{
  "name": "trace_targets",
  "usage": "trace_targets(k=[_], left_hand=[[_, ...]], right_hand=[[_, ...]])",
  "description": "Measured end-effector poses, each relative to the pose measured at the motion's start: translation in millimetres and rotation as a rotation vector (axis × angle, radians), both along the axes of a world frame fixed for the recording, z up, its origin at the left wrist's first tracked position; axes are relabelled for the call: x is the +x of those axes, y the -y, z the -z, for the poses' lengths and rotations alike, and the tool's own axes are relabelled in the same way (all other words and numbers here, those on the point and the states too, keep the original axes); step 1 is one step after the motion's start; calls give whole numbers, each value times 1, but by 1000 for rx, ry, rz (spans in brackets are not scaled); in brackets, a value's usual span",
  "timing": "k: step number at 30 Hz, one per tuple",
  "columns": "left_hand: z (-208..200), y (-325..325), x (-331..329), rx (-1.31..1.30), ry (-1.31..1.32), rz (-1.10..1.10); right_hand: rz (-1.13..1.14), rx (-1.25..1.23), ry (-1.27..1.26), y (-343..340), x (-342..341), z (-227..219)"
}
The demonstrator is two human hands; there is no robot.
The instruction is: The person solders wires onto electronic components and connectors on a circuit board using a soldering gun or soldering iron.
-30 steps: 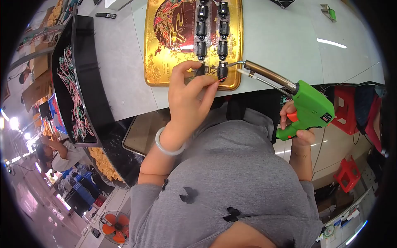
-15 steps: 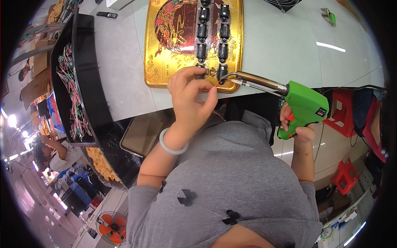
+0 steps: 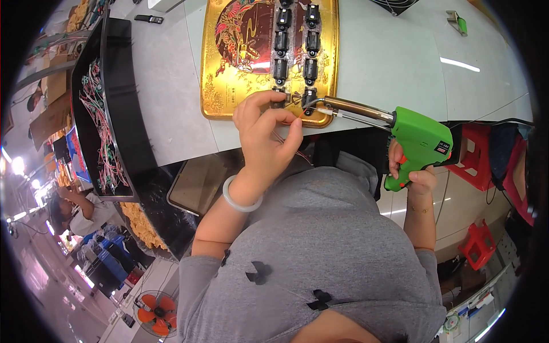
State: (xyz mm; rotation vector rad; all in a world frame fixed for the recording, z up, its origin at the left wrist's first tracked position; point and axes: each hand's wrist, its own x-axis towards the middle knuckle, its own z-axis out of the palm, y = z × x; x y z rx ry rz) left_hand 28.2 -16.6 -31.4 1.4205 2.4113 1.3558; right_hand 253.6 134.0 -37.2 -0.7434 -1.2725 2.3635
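Observation:
My right hand (image 3: 413,171) grips a green soldering gun (image 3: 422,137) by its handle. The gun's hot tip meets the near end of a small black part (image 3: 310,97) in the right-hand row. Closed in a pinch, my left hand (image 3: 264,128) holds a thin red wire (image 3: 302,113) close to that tip. Two rows of these black parts stand along clear strips on a gold tin lid (image 3: 229,97) with a red and gold picture. The contact point is too small to make out.
A black bin (image 3: 137,114) of red-and-white wires with small boards stands on the left. A black-and-silver item (image 3: 148,19) and a green-handled tool (image 3: 460,24) lie on the grey table (image 3: 389,68). Red stools (image 3: 477,246) are at right, an orange fan (image 3: 155,313) lower left; another person sits far left.
Almost nothing differs. The view has shifted slightly, and the soldering gun sits a touch further left and higher, its tip still at the same black part.

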Motion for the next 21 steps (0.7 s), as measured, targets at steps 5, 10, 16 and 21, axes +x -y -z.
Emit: trace_targets(k=[5, 10, 16, 21], left_hand=[[0, 0, 0, -4, 1, 1], [0, -1, 1, 2, 3, -2], [1, -1, 1, 3, 3, -5], [1, -1, 1, 0, 4, -8]], right_hand=[[-22, 8, 14, 0, 2, 2], [6, 36, 2, 2, 2, 4], [-33, 28, -20, 3, 4, 11], [12, 33, -22, 6, 4, 15]])
